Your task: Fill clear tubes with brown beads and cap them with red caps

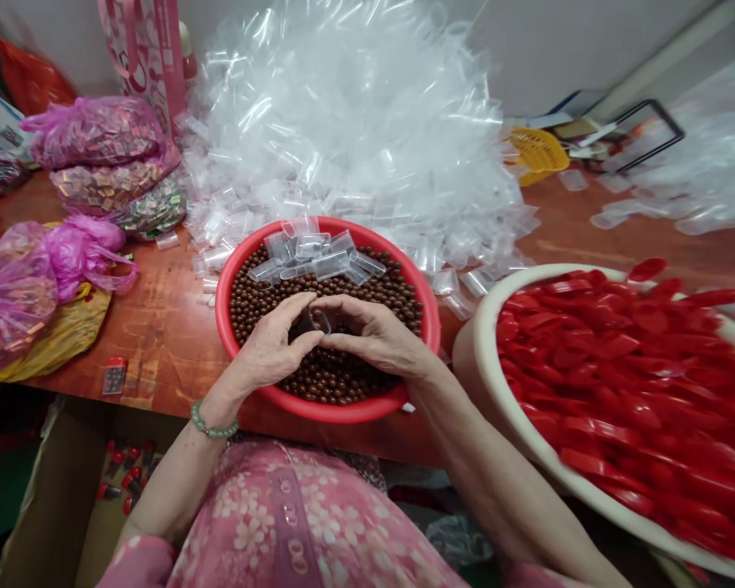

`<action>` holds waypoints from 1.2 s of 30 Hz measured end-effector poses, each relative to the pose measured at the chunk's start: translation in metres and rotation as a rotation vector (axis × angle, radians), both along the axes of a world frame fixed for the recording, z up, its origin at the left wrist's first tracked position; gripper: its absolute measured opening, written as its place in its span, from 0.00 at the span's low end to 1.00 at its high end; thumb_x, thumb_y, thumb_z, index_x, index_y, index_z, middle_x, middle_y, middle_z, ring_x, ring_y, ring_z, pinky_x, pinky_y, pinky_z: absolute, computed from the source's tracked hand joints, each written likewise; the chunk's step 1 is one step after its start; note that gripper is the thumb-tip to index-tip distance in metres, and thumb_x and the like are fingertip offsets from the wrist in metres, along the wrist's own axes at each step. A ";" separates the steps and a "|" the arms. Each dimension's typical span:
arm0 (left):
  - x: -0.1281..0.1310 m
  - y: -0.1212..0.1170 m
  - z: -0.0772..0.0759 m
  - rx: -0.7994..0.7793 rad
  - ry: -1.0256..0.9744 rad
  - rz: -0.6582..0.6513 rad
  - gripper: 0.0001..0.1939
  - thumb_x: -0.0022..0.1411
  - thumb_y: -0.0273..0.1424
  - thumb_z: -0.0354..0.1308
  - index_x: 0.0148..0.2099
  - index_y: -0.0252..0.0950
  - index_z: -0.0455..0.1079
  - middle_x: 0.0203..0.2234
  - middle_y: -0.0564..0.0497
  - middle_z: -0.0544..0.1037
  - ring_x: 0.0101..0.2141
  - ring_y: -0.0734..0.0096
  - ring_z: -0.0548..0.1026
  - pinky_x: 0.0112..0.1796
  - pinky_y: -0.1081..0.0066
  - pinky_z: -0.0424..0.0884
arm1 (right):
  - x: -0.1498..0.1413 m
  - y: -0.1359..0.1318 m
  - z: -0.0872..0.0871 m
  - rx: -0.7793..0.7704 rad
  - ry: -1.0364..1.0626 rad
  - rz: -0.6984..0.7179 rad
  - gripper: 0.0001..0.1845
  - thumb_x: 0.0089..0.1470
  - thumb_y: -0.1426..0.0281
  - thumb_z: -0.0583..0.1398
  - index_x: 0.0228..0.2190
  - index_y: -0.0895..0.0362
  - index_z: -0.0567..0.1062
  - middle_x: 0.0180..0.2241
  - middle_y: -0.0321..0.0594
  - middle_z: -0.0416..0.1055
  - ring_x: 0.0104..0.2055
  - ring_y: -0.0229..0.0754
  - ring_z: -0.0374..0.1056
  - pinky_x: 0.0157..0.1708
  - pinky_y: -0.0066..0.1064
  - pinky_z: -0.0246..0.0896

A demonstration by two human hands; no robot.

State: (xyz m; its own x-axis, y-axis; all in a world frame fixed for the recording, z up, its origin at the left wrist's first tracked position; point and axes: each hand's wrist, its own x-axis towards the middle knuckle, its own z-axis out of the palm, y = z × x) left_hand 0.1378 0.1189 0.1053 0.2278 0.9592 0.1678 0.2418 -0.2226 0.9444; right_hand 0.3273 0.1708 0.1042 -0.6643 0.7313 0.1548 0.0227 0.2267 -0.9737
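A red basin [429, 306] on the table holds many small round brown balls [343, 384]. Several clear plastic containers [331, 264] lie on the balls at the far side of the basin. Above the middle of the basin, my left hand [280, 339] is closed around a small clear plastic container [322, 321] whose open end points right. My right hand [376, 333] meets it from the other side, thumb and fingers pinched at the container's mouth. How much is inside the container is hidden by my fingers.
Behind the basin rises a large heap of clear containers [355, 122]. A white tub [487, 327] of red lids [612, 392] stands right. Pink bags [101, 135] and a filled red-capped container [114, 376] lie left. Below, a cardboard box [55, 490] holds several filled containers.
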 end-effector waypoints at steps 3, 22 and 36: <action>0.001 0.000 -0.003 -0.101 -0.134 -0.037 0.31 0.60 0.33 0.58 0.64 0.30 0.59 0.61 0.37 0.65 0.60 0.53 0.66 0.62 0.52 0.61 | 0.001 0.000 0.004 0.010 0.016 0.014 0.22 0.58 0.56 0.68 0.48 0.55 0.75 0.48 0.42 0.71 0.49 0.49 0.68 0.53 0.38 0.63; -0.003 -0.009 0.015 -0.308 -0.367 -0.047 0.15 0.57 0.32 0.64 0.47 0.32 0.74 0.36 0.49 0.79 0.36 0.72 0.76 0.39 0.74 0.70 | 0.023 -0.007 0.031 0.305 -0.248 -0.071 0.14 0.64 0.60 0.61 0.45 0.55 0.75 0.39 0.42 0.71 0.38 0.47 0.69 0.37 0.34 0.66; 0.000 -0.010 0.017 -0.507 -0.687 -0.096 0.22 0.53 0.37 0.69 0.45 0.32 0.68 0.33 0.49 0.77 0.34 0.72 0.77 0.38 0.72 0.74 | 0.006 -0.018 0.008 0.507 -0.816 0.133 0.09 0.60 0.83 0.56 0.35 0.59 0.72 0.32 0.39 0.67 0.32 0.43 0.66 0.33 0.31 0.58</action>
State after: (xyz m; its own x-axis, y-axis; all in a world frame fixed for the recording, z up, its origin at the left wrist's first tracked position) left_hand 0.1381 0.1090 0.1226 0.3167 0.9373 -0.1454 -0.4184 0.2756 0.8654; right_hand 0.3337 0.1524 0.1126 -0.7797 0.6157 -0.1139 0.5917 0.6650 -0.4556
